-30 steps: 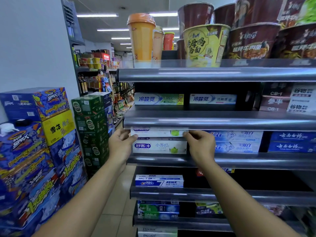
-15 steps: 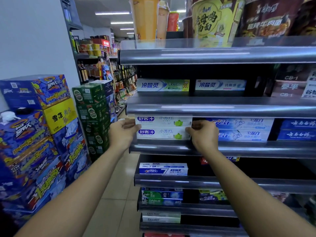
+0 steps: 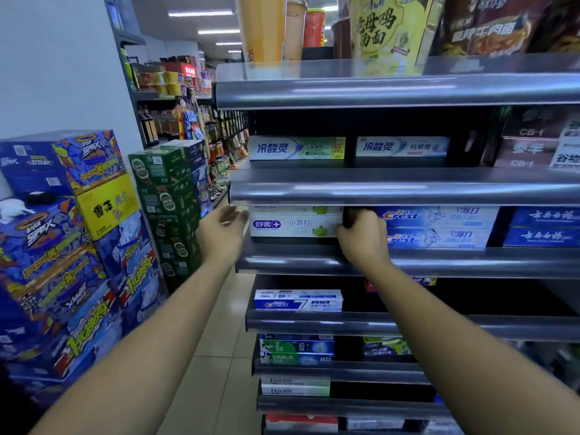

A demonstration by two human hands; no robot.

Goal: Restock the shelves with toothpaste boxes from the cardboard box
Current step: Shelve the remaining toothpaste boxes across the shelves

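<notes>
— What has changed on our left?

— Our left hand point(image 3: 224, 227) has come off the stack. A second ago it was holding the left end of the top white toothpaste box point(image 3: 295, 210). Now it hovers just beside that end, fingers loose and spread, holding nothing.

— And the box?

— It sits further back on the middle shelf point(image 3: 408, 262) than before. It lies flat on the lower white toothpaste box point(image 3: 295, 226), with its face mostly hidden behind the shelf lip above.

— And on our right?

— Our right hand point(image 3: 361, 237) stays at the right end of the stack. Its fingers are curled into the gap beside the Crest boxes point(image 3: 439, 227). The knuckles hide the fingertips, so we cannot tell whether they pinch the box or only nudge it square.

— What does that mean for the restocking?

— We judge this box as good as placed. The cardboard box is out of our view, and we would turn back to it for the next one.
</notes>
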